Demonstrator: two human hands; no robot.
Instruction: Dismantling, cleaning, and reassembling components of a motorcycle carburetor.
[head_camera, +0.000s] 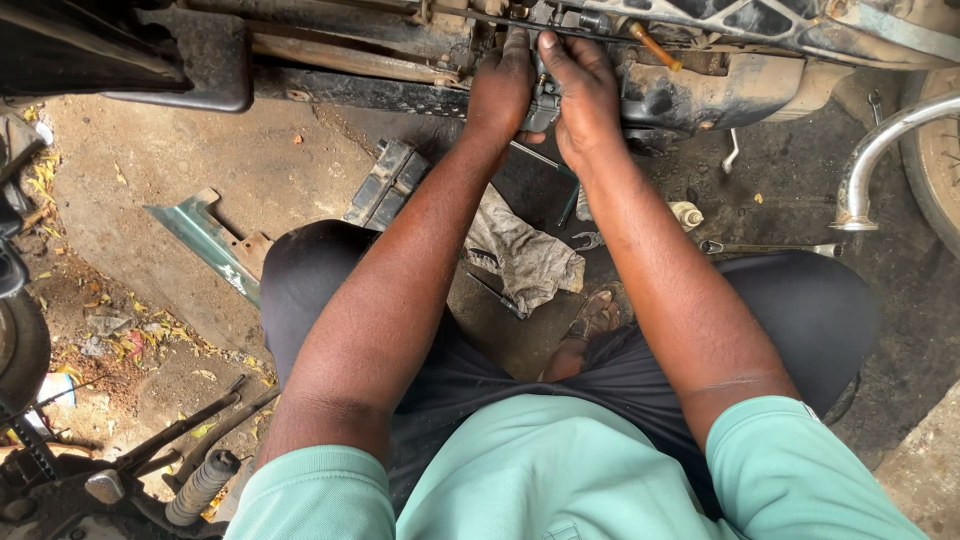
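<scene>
Both my hands reach forward into the underside of a motorcycle engine (690, 95) at the top of the head view. My left hand (500, 90) and my right hand (580, 95) close around a small grey metal engine part (541, 100) between them, left hand on its left side, right hand on its right. The part is mostly hidden by my fingers. An orange-handled tool (655, 47) sticks out of the engine just right of my right hand.
On the dirt ground lie a dirty rag (525, 255), a wrench (770, 248), a spark plug (687, 214), a grey ribbed block (388, 182) and a green metal panel (205, 238). A chrome exhaust pipe (880, 150) curves at right. Another motorcycle's parts (60, 470) sit bottom left.
</scene>
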